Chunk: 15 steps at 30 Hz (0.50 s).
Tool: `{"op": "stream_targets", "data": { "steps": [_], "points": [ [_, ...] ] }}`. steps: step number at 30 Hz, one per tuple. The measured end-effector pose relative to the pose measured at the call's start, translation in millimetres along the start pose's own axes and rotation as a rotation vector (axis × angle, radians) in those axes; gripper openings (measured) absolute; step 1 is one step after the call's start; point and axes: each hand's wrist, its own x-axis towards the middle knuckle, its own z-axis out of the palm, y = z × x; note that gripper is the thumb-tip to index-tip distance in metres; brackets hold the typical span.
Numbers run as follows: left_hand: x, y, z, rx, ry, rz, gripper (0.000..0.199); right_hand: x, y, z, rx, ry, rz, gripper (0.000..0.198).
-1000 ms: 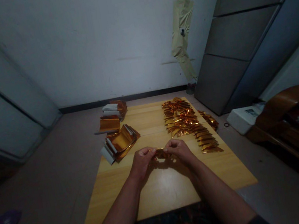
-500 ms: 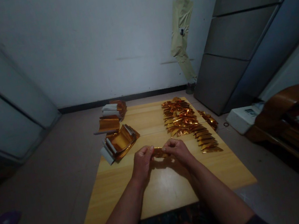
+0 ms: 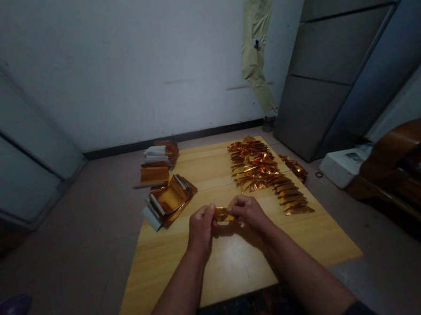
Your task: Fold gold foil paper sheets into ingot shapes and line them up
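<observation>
Between my two hands, just above the wooden table [image 3: 232, 278], is a small folded piece of gold foil paper [image 3: 224, 214]. My left hand [image 3: 201, 227] pinches its left end between thumb and fingers. On the right end, my right hand [image 3: 249, 212] is closed in a pinch too. To the left lies a stack of curled gold foil sheets [image 3: 172, 195] with pale grey backs. Rows of folded gold foil pieces [image 3: 252, 163] lie overlapping on the right, with a shorter row [image 3: 291, 195] nearer to me.
Another pile of foil sheets [image 3: 162, 158] sits at the table's far left corner. More folded foil [image 3: 294, 167] lies beyond the right edge. A grey refrigerator [image 3: 315, 57], a white box [image 3: 341, 170] and a carved wooden seat [image 3: 411, 187] stand to the right.
My hands stay in nearly the same place. The foil piece between them has tilted slightly, and more of its shiny face shows now.
</observation>
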Motion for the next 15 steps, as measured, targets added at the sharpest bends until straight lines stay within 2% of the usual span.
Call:
{"op": "stream_targets", "data": {
  "steps": [6, 10, 15],
  "points": [
    [6, -11, -4, -0.09, -0.107, -0.107, 0.044, 4, 4, -4, -0.081, 0.008, 0.026, 0.014],
    [7, -8, -8, -0.091, -0.185, -0.21, 0.041, 9, 12, -4, -0.113, 0.016, 0.043, 0.01],
    [13, 2, -12, -0.002, -0.181, -0.337, 0.036, 14, 15, -1, -0.21, 0.05, 0.036, 0.008]
  ]
}}
